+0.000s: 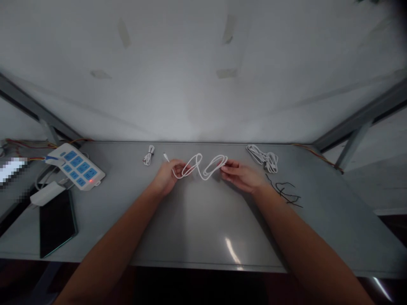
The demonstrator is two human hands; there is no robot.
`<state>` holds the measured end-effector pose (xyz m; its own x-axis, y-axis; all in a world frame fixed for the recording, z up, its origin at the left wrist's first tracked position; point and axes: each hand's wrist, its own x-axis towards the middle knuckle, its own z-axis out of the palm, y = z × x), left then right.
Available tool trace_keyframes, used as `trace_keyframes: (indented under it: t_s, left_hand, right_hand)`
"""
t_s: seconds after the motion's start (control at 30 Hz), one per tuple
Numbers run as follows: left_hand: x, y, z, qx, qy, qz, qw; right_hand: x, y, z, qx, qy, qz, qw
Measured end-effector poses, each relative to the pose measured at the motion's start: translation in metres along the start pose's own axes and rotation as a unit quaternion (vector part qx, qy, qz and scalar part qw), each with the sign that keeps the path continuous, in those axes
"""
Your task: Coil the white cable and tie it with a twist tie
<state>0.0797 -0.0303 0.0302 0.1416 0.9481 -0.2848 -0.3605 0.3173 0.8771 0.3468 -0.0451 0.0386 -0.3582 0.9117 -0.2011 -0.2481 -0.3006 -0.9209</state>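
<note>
A white cable hangs in loose loops between my two hands, a little over the grey table. My left hand is closed on its left loops, and a white plug end sticks out above the thumb. On the other side, the thumb and fingers of my right hand pinch the right-hand loops. Beyond my left hand lies a small tied white cable bundle. Past my right hand rest more coiled white cables, with several black twist ties in front of them.
At the left stands a white power strip with blue sockets and a lit red light. A white adapter and a dark tablet lie near it. A white wall with tape pieces rises behind the table.
</note>
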Motion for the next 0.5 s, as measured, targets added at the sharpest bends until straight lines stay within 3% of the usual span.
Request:
trace_keyframes:
  t_s: [0.17, 0.27, 0.37, 0.43, 0.5]
  left_hand:
    - [0.007, 0.003, -0.006, -0.065, 0.102, 0.056, 0.991]
    - [0.012, 0.011, -0.022, -0.057, 0.176, 0.09, 0.979]
    - [0.014, 0.026, -0.04, -0.015, 0.24, 0.104, 0.965]
    - [0.012, 0.037, -0.049, 0.032, 0.264, 0.121, 0.956]
    - [0.01, 0.048, -0.054, 0.086, 0.294, 0.141, 0.941]
  right_hand:
    - [0.004, 0.002, -0.012, -0.028, 0.117, -0.052, 0.991]
    - [0.003, -0.004, -0.031, -0.029, 0.239, -0.047, 0.969]
    - [-0.006, -0.018, -0.058, -0.073, 0.423, -0.049, 0.902]
    - [-0.016, -0.028, -0.077, -0.094, 0.489, -0.082, 0.864]
    - [-0.025, -0.038, -0.094, -0.154, 0.574, -0.156, 0.789]
